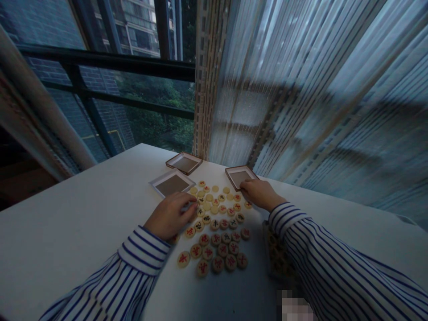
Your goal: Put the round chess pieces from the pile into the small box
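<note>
The left hand [170, 215] lies knuckles up on the white table [76, 227], fingers curled down onto the near-left edge of a spread of Chinese chess pieces [217, 227]; whether it pinches one I cannot tell. The right hand [259, 194] rests at the far-right edge of the same spread, fingertips tucked under, its grip hidden too. The round pale discs, marked red or black, lie flat between both striped sleeves. Beyond them sit three shallow square trays: one [172, 183] just past the left hand, one [184, 162] farther back, one [239, 175] touching the right fingers.
</note>
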Demonstrator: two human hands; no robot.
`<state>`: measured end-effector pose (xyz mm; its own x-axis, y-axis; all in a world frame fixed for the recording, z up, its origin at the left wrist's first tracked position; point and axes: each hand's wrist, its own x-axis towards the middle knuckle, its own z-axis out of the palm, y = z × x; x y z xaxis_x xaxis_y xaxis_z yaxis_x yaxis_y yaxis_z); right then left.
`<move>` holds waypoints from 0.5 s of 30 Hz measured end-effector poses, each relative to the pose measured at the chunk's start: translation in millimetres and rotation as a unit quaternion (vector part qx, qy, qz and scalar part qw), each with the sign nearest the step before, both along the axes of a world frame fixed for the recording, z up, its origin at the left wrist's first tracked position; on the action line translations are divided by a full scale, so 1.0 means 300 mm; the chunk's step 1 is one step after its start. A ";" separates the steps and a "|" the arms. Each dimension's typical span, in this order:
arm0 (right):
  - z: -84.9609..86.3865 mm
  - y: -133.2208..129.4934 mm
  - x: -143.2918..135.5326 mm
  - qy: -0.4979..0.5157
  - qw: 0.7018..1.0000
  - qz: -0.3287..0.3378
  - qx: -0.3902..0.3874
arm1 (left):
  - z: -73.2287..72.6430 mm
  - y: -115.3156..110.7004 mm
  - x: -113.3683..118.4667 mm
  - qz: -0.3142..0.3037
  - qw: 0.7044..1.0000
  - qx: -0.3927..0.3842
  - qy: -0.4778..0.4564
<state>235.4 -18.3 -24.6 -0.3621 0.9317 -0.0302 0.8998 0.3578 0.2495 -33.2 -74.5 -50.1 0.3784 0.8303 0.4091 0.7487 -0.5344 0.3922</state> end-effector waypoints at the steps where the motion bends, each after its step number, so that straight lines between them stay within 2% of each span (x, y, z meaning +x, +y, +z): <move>1: 0.001 0.000 0.003 0.001 1.000 -0.002 0.001 | 0.000 0.000 0.000 0.000 1.000 -0.001 0.001; 7: 0.025 -0.018 -0.009 0.018 1.000 0.003 0.006 | -0.004 -0.001 -0.001 0.001 1.000 -0.007 -0.004; 15: 0.034 -0.051 -0.090 0.063 0.997 0.043 -0.008 | 0.002 -0.002 0.004 -0.007 1.000 0.000 -0.002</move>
